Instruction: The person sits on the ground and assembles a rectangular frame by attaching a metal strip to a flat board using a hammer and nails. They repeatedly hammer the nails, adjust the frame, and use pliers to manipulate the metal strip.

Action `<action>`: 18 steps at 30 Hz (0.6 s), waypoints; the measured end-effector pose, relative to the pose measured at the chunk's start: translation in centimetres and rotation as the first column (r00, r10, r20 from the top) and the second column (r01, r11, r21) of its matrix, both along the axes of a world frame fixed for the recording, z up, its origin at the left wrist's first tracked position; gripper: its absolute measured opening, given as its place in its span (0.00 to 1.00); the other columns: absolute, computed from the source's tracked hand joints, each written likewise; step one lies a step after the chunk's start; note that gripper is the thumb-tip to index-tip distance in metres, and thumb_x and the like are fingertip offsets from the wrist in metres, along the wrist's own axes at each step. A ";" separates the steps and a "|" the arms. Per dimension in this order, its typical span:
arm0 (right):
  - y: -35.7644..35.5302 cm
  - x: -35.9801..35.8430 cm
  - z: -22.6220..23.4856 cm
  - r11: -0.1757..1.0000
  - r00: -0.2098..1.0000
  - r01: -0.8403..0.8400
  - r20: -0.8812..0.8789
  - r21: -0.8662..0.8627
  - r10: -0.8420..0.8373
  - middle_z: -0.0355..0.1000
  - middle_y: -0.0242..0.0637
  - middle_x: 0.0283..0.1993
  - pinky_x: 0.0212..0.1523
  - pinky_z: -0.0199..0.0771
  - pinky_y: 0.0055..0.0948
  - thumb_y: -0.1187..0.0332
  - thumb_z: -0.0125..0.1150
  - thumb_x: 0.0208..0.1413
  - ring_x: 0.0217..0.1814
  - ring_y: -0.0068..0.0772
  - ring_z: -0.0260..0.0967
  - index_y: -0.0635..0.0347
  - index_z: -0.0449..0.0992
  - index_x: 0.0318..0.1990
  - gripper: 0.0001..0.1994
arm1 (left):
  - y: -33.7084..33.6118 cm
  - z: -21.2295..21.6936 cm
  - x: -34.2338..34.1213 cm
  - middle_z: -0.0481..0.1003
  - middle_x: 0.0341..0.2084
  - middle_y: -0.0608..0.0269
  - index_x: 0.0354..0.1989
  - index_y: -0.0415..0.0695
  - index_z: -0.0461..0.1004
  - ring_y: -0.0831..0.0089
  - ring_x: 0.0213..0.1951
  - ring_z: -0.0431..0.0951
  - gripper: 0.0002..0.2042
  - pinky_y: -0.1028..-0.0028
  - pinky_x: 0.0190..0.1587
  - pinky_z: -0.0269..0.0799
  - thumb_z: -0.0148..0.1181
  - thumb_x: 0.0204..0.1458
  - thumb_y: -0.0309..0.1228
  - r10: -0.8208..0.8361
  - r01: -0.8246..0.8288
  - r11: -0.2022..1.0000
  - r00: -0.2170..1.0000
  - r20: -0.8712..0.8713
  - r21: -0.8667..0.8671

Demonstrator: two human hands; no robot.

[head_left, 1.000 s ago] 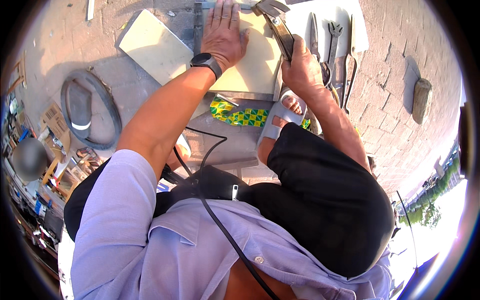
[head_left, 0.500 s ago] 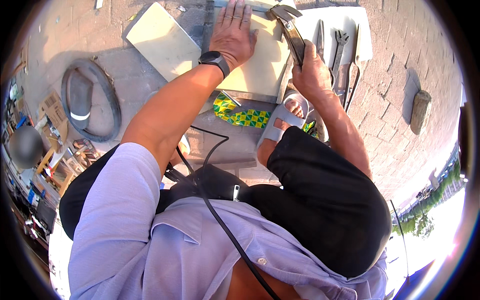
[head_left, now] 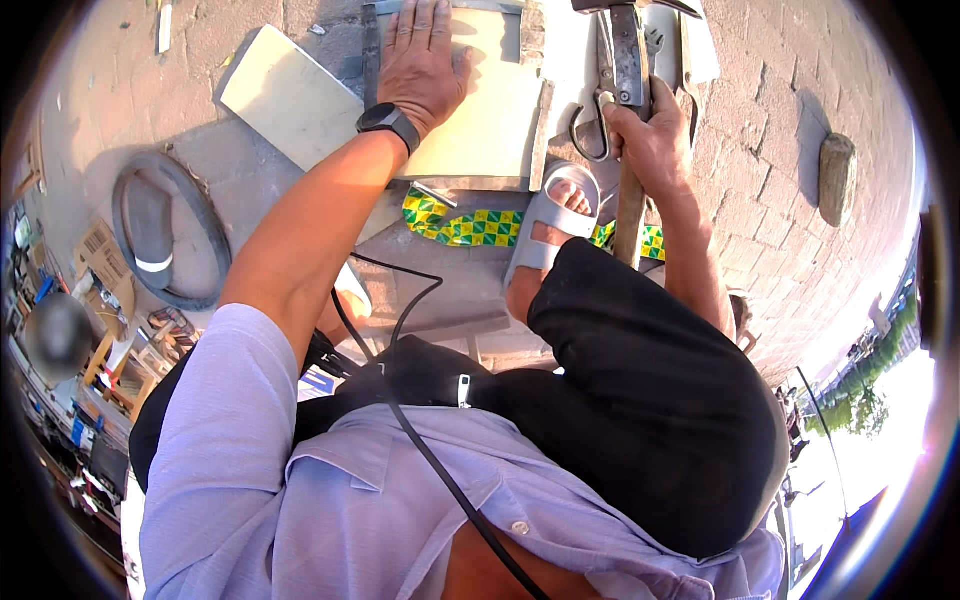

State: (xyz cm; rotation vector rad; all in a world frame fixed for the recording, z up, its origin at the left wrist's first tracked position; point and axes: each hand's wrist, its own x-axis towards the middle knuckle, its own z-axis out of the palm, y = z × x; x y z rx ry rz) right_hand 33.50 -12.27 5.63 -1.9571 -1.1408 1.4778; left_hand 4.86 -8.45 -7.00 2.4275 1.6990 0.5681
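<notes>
My left hand (head_left: 421,70) lies flat on a cream board (head_left: 480,120), fingers stretched toward its far edge. Dark strips border this board, and a wooden strip (head_left: 541,130) runs along its right side. In my right hand (head_left: 655,145) is a hammer (head_left: 630,60), gripped by the wooden handle, its head pointing away from me. The hammer is to the right of the board, above a white sheet (head_left: 708,50) with tools on it. Scissor-like snips (head_left: 602,125) and a wrench (head_left: 654,40) show partly behind the hammer, and a long-handled tool (head_left: 686,60) lies right of it.
A second cream board (head_left: 285,95) lies at the left, beyond a black rubber ring (head_left: 215,235). Yellow-green patterned cloth (head_left: 480,228) lies by my sandalled foot (head_left: 555,215). A wooden block (head_left: 838,180) stands on the paving at right. A black cable (head_left: 440,465) hangs before me.
My right hand has swung the hammer rightward, off the board's edge and over the tools, turning its head away from me. My left hand stays flat on the board. The view has shifted slightly.
</notes>
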 end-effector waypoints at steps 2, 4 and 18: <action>-0.7 0.9 -0.1 0.994 0.982 0.084 -0.164 -0.068 -0.094 0.72 0.32 0.29 0.27 0.71 0.24 0.70 0.66 0.57 0.26 0.20 0.68 0.67 0.72 0.46 0.14 | 0.3 0.3 0.2 0.60 0.71 0.42 0.70 0.34 0.62 0.44 0.74 0.55 0.34 0.50 0.76 0.47 0.59 0.60 0.43 -0.005 0.005 1.000 1.000 0.000 0.002; -1.7 1.7 -0.8 0.978 0.935 0.159 -0.296 -0.133 -0.193 0.72 0.32 0.29 0.27 0.72 0.24 0.70 0.66 0.57 0.25 0.20 0.67 0.66 0.73 0.45 0.13 | 0.7 0.6 0.3 0.62 0.69 0.44 0.68 0.35 0.64 0.45 0.72 0.58 0.35 0.52 0.74 0.52 0.63 0.57 0.44 -0.016 0.016 1.000 1.000 -0.017 0.026; -3.3 3.9 -3.3 0.977 0.890 0.100 -0.423 -0.186 -0.172 0.69 0.30 0.28 0.25 0.72 0.23 0.69 0.66 0.60 0.25 0.19 0.67 0.64 0.72 0.44 0.11 | 10.6 5.6 -0.4 0.77 0.52 0.44 0.59 0.36 0.74 0.49 0.56 0.77 0.39 0.57 0.61 0.72 0.79 0.40 0.46 -0.372 0.235 0.768 0.921 -0.116 -0.595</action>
